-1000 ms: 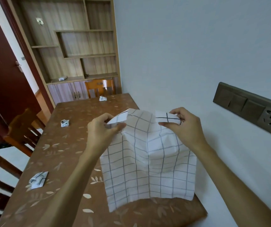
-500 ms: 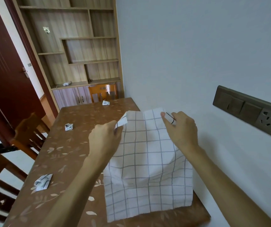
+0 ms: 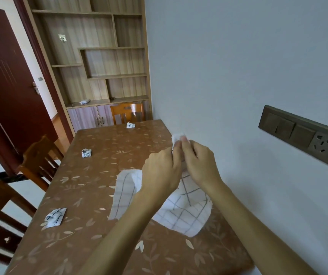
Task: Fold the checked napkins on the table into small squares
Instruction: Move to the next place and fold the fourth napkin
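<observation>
Head camera: the checked napkin [image 3: 183, 211] hung below the fingers [image 3: 176, 147], its lower half draped on the bench [image 3: 99, 175] by the wall. Left hand [image 3: 160, 175] and right hand [image 3: 200, 163] touched, both pinching its top, equally near. Folded napkins [image 3: 54, 216] lay well apart, leftward.

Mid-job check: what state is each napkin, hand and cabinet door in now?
Held checked napkin: top corners pinched together, lower part drooping to the table.
Left hand: pinching napkin top.
Right hand: pinching napkin top.
Near napkin: folded small, on table.
Middle napkin: folded small.
Far napkin: folded small.
Cabinet doors: shut.
</observation>
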